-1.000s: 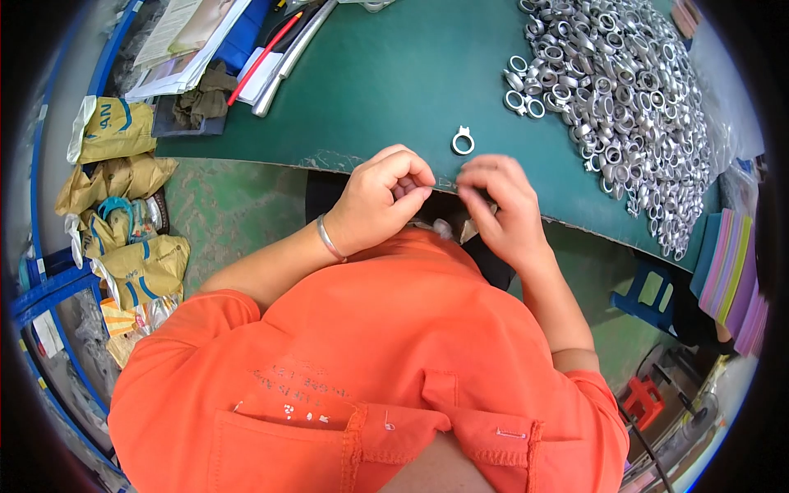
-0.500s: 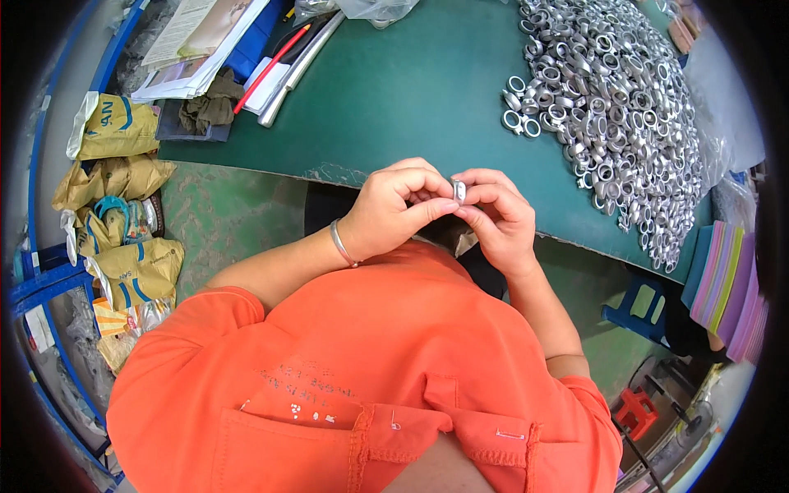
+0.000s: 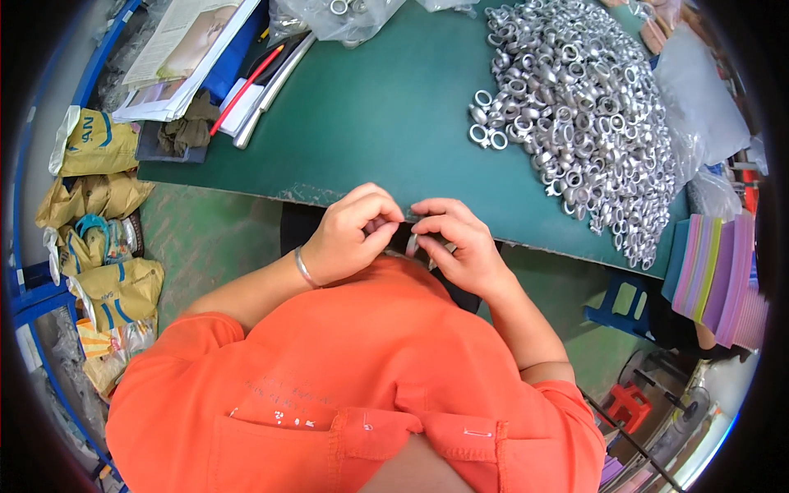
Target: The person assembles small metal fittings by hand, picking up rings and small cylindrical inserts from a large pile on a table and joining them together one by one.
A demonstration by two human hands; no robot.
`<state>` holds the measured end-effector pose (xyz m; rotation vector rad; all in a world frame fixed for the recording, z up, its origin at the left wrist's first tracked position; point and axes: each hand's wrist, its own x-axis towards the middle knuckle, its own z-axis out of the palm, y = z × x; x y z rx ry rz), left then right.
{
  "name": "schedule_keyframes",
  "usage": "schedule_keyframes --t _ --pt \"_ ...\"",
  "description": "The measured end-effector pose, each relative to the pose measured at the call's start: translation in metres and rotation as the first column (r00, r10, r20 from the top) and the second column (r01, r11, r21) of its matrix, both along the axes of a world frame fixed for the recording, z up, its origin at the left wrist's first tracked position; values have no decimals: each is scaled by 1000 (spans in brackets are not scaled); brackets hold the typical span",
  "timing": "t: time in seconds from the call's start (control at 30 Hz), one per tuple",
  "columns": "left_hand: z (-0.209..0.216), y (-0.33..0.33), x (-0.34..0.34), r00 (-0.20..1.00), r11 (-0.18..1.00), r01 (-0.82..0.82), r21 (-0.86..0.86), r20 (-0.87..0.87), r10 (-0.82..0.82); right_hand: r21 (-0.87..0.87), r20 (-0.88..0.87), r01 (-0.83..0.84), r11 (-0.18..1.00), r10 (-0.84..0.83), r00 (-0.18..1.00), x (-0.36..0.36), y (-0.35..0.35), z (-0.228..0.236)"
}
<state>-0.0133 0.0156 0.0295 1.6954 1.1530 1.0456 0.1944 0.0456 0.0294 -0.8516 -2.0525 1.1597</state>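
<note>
In front of my chest, just off the near edge of the green table, my right hand (image 3: 463, 244) pinches a small silver metal ring (image 3: 412, 245) between thumb and fingers. My left hand (image 3: 353, 232) is a short way to its left, thumb and fingertips pressed together. Whatever those fingertips may hold is hidden or too small to make out. A gap separates the two hands. At the right of the table lies a large heap of similar silver rings (image 3: 588, 123), with a few loose ones at its left side.
Papers (image 3: 177, 62), a red pen (image 3: 246, 90) and a grey cloth in a tray (image 3: 170, 154) occupy the table's far left. Clear plastic bags (image 3: 362, 18) lie at the back. Coloured foam sheets (image 3: 711, 271) stand at the right. Brown paper bags (image 3: 115, 296) line the left side.
Both hands held the ring together before; now they have come apart and the ring is in my right hand alone, lower down. The whole view has shifted slightly.
</note>
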Motion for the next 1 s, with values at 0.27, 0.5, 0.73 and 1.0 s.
schedule_keyframes --t 0.27,0.5,0.73,1.0 --pt "2 2 12 997 996 37 -79 68 -32 841 340 133 524 -704 624 1 126 -15" --pt "-1 -1 2 1000 992 -7 -122 28 11 814 336 95 574 -597 729 10 99 -19" --pt "4 23 12 983 996 90 -14 -157 -91 678 213 272 683 -537 816 38 46 -16" --pt "-23 102 61 890 934 265 241 -433 -141 562 111 499 659 -658 745 2 63 -40"
